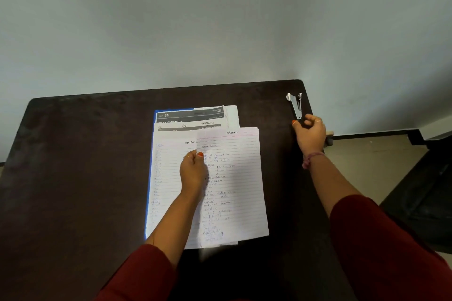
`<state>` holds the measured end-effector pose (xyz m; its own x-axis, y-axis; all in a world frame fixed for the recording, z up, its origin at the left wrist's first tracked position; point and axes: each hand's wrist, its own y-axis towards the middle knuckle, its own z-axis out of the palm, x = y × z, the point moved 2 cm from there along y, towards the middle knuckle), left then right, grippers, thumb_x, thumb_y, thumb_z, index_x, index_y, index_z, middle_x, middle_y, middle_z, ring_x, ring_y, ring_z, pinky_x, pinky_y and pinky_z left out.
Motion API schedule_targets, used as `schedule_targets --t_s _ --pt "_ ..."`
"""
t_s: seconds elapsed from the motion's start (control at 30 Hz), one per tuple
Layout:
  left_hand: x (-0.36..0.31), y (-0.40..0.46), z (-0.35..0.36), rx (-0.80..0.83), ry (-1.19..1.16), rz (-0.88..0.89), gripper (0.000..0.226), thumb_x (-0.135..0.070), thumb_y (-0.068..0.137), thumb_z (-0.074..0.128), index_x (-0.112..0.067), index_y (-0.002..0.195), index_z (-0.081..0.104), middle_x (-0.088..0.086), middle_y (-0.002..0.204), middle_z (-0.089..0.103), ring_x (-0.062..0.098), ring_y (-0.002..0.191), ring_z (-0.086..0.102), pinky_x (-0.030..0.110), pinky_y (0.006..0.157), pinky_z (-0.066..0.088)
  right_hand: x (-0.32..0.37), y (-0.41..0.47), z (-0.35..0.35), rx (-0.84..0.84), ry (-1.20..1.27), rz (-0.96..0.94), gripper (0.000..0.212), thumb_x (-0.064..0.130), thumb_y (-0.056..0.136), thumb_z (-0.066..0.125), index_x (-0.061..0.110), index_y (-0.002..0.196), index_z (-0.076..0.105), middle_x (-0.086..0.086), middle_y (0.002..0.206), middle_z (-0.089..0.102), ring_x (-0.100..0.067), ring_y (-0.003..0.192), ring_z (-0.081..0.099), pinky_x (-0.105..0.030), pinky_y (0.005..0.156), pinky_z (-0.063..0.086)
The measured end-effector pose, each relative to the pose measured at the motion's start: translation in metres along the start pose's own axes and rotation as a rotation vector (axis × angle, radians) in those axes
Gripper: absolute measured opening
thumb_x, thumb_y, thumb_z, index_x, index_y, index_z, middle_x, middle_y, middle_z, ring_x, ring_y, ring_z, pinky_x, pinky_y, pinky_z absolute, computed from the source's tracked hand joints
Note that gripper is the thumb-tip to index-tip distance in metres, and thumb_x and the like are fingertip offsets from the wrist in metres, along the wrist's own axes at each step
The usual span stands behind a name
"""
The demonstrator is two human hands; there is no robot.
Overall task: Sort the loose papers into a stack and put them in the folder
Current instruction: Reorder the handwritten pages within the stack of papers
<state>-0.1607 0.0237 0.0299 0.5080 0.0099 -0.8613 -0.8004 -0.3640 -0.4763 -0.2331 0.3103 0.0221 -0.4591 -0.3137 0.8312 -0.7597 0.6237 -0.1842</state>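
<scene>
Dark brown wood makes up the bench (85,154), and a pile of papers (171,178) lies in the middle of it. Under the pile a blue folder (148,203) peeks out along the 9 o'clock side and at the far corner. One lined sheet (234,186) with handwriting sits on top, pushed a bit toward 3 o'clock so it sticks out past the rest. At 12 o'clock of the pile a printed page (190,115) with a dark band shows "2B".

The left hand (193,171) is on the pile, and its thumb and fingers pinch the 9 o'clock edge of the lined sheet. The right hand (309,132) is at 2 o'clock from the papers, near the bench edge, with its fingers curled round the near end of a silver stapler (295,105). The stapler points away toward 12 o'clock and its far end is spread open. Both arms wear dark red sleeves (371,239), and a thread band (311,157) goes round the right wrist
</scene>
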Motion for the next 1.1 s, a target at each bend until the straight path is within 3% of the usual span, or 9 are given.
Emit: schedule_targets --t_s 0.07,0.17,0.27,0.43,0.63,0.8,0.87,0.93,1.1 --pt "0.001 0.001 0.001 -0.006 0.001 0.001 0.021 -0.014 0.102 0.041 -0.009 0.092 0.059 -0.002 0.075 0.06 0.009 0.065 0.05 0.015 0.052 0.043 0.005 0.014 0.005 -0.012 -0.072 -0.01 0.049 0.023 0.083 0.072 0.008 0.126 0.052 -0.01 0.125 0.049 -0.014 0.103 0.05 -0.018 0.089 0.038" --pt "0.004 0.004 0.003 -0.005 0.024 0.003 0.022 -0.015 0.102 0.042 -0.006 0.094 0.06 0.0 0.077 0.061 0.01 0.066 0.052 0.015 0.053 0.046 0.006 0.031 0.014 0.006 -0.152 -0.001 0.056 0.026 0.081 0.074 0.006 0.128 0.05 -0.013 0.129 0.048 -0.024 0.112 0.053 -0.027 0.095 0.041" --pt "0.011 0.008 0.003 0.027 -0.02 -0.053 0.023 -0.019 0.101 0.044 -0.011 0.086 0.059 0.0 0.065 0.055 0.015 0.057 0.044 0.028 0.05 0.04 0.003 0.043 0.024 0.034 -0.232 0.012 0.058 0.029 0.08 0.074 0.005 0.127 0.051 -0.015 0.128 0.05 -0.03 0.116 0.051 -0.037 0.102 0.04" --pt "0.012 0.011 0.0 0.061 -0.061 -0.088 0.024 -0.018 0.1 0.044 -0.01 0.084 0.06 0.005 0.065 0.055 0.02 0.059 0.045 0.033 0.058 0.042 0.0 0.051 0.032 -0.025 -0.29 0.052 0.039 0.022 0.087 0.064 0.006 0.122 0.058 -0.015 0.126 0.054 -0.032 0.117 0.051 -0.036 0.099 0.04" --pt "0.01 0.006 -0.009 0.071 -0.061 -0.072 0.026 -0.017 0.101 0.044 -0.012 0.079 0.057 0.0 0.057 0.049 0.014 0.049 0.037 0.027 0.049 0.033 -0.001 0.046 0.037 -0.019 -0.293 0.064 0.029 0.019 0.091 0.056 0.003 0.111 0.066 -0.019 0.112 0.062 -0.037 0.106 0.057 -0.042 0.094 0.048" --pt "0.009 0.0 -0.024 0.075 -0.036 -0.054 0.026 -0.018 0.101 0.044 -0.012 0.078 0.054 0.001 0.055 0.044 0.014 0.045 0.033 0.024 0.045 0.028 0.002 0.019 0.039 0.065 0.146 0.228 0.021 0.013 0.093 0.054 -0.001 0.084 0.067 -0.006 0.07 0.054 -0.017 0.065 0.048 -0.033 0.063 0.042" --pt "0.007 -0.004 -0.03 0.082 -0.042 -0.039 0.026 -0.018 0.101 0.044 -0.01 0.079 0.056 0.003 0.057 0.046 0.014 0.046 0.035 0.024 0.045 0.03 0.012 -0.005 0.037 0.142 0.543 0.37 0.012 0.008 0.095 0.054 0.008 0.09 0.065 -0.004 0.079 0.057 -0.012 0.073 0.056 -0.025 0.073 0.05" --pt "0.008 -0.009 -0.04 0.075 -0.034 -0.037 0.027 -0.018 0.101 0.044 -0.013 0.078 0.056 -0.001 0.053 0.044 0.011 0.043 0.032 0.023 0.042 0.028 0.023 -0.031 0.032 0.214 0.865 0.477 0.014 0.004 0.095 0.053 0.004 0.107 0.061 -0.007 0.097 0.062 -0.016 0.093 0.063 -0.029 0.09 0.052" --pt "0.014 -0.021 -0.068 0.061 -0.029 -0.007 0.024 -0.017 0.1 0.045 -0.011 0.08 0.056 0.0 0.056 0.042 0.013 0.048 0.03 0.026 0.048 0.026 0.038 -0.094 0.014 0.301 1.151 0.558 0.012 0.003 0.091 0.058 0.002 0.101 0.065 -0.012 0.102 0.067 -0.02 0.102 0.065 -0.029 0.089 0.054"
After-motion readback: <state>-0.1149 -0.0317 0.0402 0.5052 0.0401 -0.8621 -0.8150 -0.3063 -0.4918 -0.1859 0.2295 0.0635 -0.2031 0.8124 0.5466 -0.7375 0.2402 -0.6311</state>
